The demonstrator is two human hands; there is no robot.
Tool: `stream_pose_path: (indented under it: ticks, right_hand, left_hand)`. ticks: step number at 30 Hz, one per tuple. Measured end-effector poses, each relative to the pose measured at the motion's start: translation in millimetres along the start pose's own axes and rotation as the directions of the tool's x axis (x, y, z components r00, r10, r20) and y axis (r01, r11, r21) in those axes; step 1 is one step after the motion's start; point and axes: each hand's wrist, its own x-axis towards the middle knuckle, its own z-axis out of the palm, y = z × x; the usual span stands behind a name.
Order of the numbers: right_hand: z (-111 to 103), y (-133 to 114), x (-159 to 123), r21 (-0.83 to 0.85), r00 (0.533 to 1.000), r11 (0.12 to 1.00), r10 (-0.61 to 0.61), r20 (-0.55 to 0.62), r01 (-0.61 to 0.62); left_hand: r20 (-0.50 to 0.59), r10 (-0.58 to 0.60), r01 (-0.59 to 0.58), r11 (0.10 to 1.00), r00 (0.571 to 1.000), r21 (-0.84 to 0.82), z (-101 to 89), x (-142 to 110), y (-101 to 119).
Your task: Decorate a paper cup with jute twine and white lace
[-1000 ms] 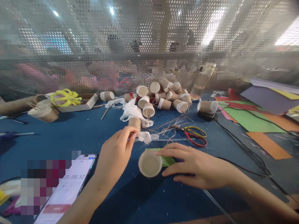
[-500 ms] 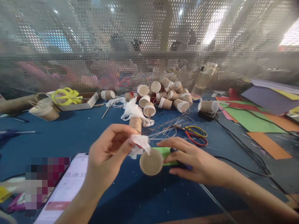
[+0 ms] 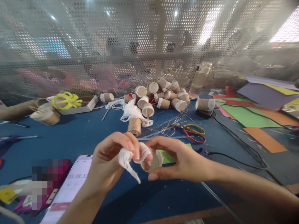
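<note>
My left hand [image 3: 116, 160] pinched the strip [image 3: 126, 163], tail dangling; my right hand [image 3: 178, 160] arched by the cup [image 3: 157, 160], fingertips at the strip, probably to steady it, their grip unclear. Twine [image 3: 134, 126] at eleven o'clock and scissors [image 3: 184, 127] at two sat handy on the blue surface [image 3: 77, 133]; mesh [image 3: 140, 46] walled off twelve.

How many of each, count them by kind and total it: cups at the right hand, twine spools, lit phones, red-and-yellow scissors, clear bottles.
Cup at the right hand: 1
Twine spool: 1
Lit phone: 1
Red-and-yellow scissors: 1
Clear bottle: 1
Total: 5
</note>
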Motion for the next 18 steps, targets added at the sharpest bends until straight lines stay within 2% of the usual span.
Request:
stream_pose_path:
  ticks: [3,7,10,13,15,16,18]
  right_hand:
    - [-7,3,-4,0.169,0.997,0.983,0.073,0.001,-0.072]
    - [-21,4,-13,0.246,0.992,0.964,0.117,-0.036,-0.105]
    - [-26,6,-20,0.216,0.982,0.967,0.161,-0.094,-0.138]
    - [-26,8,-28,0.092,0.981,0.983,0.170,-0.096,-0.161]
    - [-25,9,-32,-0.063,0.986,0.985,0.160,-0.052,-0.163]
    - [-24,10,-33,-0.152,0.988,0.977,0.150,-0.024,-0.152]
    - [-23,11,-35,-0.306,0.991,0.945,0.131,0.039,-0.113]
  left_hand:
    - [-0.079,-0.064,0.067,0.997,0.995,0.032,-1.0,-1,6]
    - [-0.100,-0.054,0.059,0.997,0.994,0.047,-5.4,-2,11]
    - [-0.072,-0.062,0.066,0.996,0.995,0.052,-8.8,-1,15]
    - [-0.014,-0.170,0.170,0.977,0.985,0.128,-12.6,-1,21]
    - [0.004,-0.288,0.273,0.912,0.958,0.306,-15.7,-3,23]
    - [0.001,-0.350,0.315,0.844,0.937,0.434,-17.2,-4,24]
    - [-0.015,-0.449,0.328,0.629,0.893,0.705,-19.5,-7,24]
